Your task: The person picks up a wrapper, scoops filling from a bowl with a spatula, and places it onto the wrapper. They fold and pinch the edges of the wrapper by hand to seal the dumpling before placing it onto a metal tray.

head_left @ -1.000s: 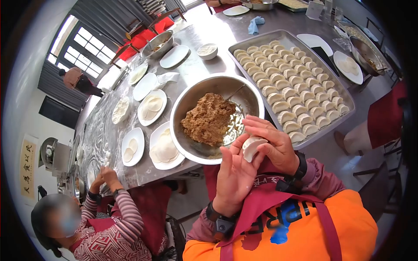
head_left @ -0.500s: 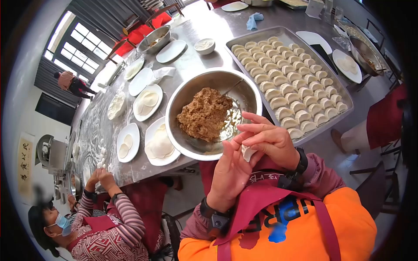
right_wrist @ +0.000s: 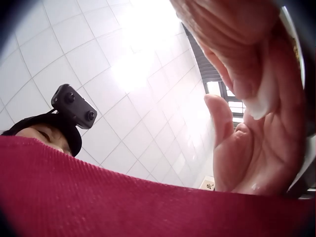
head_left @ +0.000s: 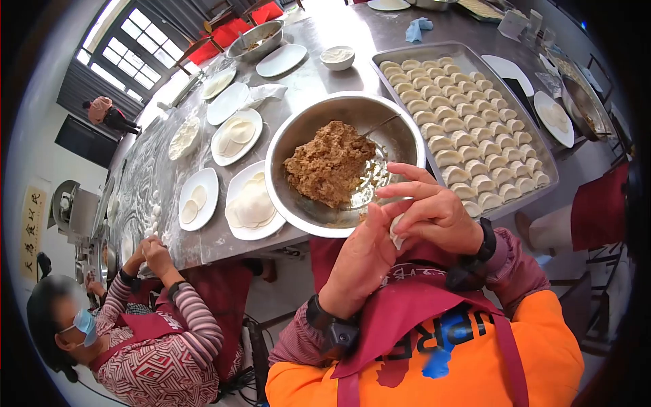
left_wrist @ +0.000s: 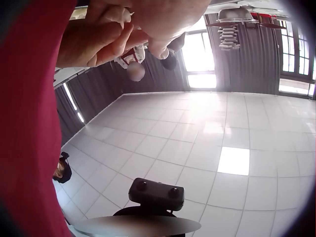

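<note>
A white dumpling [head_left: 396,233] is between the two hands, just in front of the steel bowl [head_left: 277,197]. The right hand [head_left: 437,218] pinches its edge with thumb and bent fingers, its other fingers spread. Beneath and beside it, the left hand [head_left: 359,268] is palm up with fairly straight fingers against the dumpling. In the right wrist view the dumpling [right_wrist: 262,98] hangs from the right fingertips over the left palm [right_wrist: 254,160]. Brown filling [head_left: 332,163] fills part of the bowl, with a utensil handle leaning at its rim.
Right of the bowl lies a metal tray [head_left: 489,209] with rows of dumplings. Plates of round wrappers [head_left: 252,203] and a flour bowl [head_left: 337,58] stand on the floured steel table [head_left: 166,230]. Another person [head_left: 152,339] works at the left.
The right hand has turned over the dumpling, now seen narrower and mostly covered by fingers. Both hands stay together. The head view has shifted slightly.
</note>
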Tool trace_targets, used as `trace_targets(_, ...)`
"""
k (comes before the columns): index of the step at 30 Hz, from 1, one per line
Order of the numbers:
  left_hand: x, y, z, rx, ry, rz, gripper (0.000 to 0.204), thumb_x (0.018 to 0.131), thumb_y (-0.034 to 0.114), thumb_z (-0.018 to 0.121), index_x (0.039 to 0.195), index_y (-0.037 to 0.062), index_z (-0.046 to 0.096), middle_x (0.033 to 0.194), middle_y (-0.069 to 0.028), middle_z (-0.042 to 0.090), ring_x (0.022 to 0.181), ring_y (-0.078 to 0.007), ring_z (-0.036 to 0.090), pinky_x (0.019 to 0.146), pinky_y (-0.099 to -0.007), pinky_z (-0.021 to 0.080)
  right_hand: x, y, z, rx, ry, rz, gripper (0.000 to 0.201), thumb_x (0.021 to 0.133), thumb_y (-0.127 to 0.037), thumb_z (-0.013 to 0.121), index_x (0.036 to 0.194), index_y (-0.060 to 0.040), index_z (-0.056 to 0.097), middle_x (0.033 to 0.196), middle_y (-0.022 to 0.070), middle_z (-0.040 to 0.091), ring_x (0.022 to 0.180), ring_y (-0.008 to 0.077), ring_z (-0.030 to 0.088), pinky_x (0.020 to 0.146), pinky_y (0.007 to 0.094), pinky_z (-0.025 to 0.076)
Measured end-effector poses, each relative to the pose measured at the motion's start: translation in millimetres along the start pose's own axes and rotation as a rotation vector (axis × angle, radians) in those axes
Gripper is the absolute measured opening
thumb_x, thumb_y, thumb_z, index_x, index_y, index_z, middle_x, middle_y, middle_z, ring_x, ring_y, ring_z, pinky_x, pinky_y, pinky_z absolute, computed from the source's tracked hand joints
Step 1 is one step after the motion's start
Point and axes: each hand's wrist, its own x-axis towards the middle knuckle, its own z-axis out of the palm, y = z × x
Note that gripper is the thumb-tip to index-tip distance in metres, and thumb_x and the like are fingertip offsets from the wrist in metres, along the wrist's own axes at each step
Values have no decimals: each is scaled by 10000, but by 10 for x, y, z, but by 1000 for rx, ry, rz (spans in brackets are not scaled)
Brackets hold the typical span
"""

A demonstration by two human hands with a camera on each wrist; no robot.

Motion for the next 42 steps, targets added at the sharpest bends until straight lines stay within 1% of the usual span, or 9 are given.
trace_targets(10,19,46,-1,72,-94,-83,718,914,563,304,1285,-50,353,1196,-150,501,1094,-228,521,940,-345,411,82,-64,-60,-97,-159,-85,68,656,-97,703,662,-120,640,1251,57,524,1285,330,324,1022,445,294)
trace_targets(13,17,13,-69,52,-20,-124,723,912,566,304,1279,-54,358,1181,-159,510,1082,-235,532,931,-341,422,134,-156,-58,-140,-177,-107,61,671,-123,716,675,-112,656,1243,81,526,1286,344,313,1017,442,302)
trace_targets(16,50,21,10,64,-110,-59,717,911,567,303,1268,-51,372,1161,-168,523,1062,-238,547,923,-337,430,127,-129,-75,-165,-225,-144,77,679,-146,727,678,-107,660,1259,95,515,1286,356,312,1014,440,310)
trace_targets(20,45,5,-67,17,-115,-78,613,943,492,318,1253,-32,395,1151,-138,525,1039,-199,546,882,-298,443,103,-100,-96,-194,-254,-153,85,683,-141,729,676,-100,654,1264,100,517,1294,354,309,1012,438,318)
trace_targets(22,37,42,31,77,-101,-109,703,912,570,296,1267,-31,384,1162,-155,516,1077,-219,530,925,-338,418,103,-107,-100,-119,-182,-107,68,673,-120,718,679,-95,655,1257,87,527,1280,333,340,1012,434,315)
trace_targets(30,28,-17,73,-10,-1,-13,648,925,541,311,1259,-10,386,1209,-94,492,1096,-178,497,963,-348,377,-127,10,13,169,137,77,134,694,21,672,798,-61,697,1218,114,562,1251,300,404,1000,385,351)
trace_targets(35,41,-17,69,-125,-30,58,627,928,512,346,1274,-11,370,1221,-120,481,1152,-198,466,1017,-370,340,-124,-74,89,382,293,228,149,766,-19,637,907,-22,686,1220,160,551,1249,279,408,1009,370,334)
trace_targets(38,51,-10,206,-132,33,85,621,928,501,361,1276,-13,367,1238,-131,471,1181,-217,450,1039,-388,322,-183,1,144,448,358,167,129,800,-32,618,909,-19,684,1207,146,564,1250,275,409,1005,362,341)
trace_targets(42,33,-50,228,-232,78,128,627,927,502,362,1279,-17,362,1255,-145,460,1197,-239,439,1058,-403,305,-168,-22,231,267,455,96,115,819,-36,599,897,-21,681,1168,130,593,1235,277,430,986,357,366)
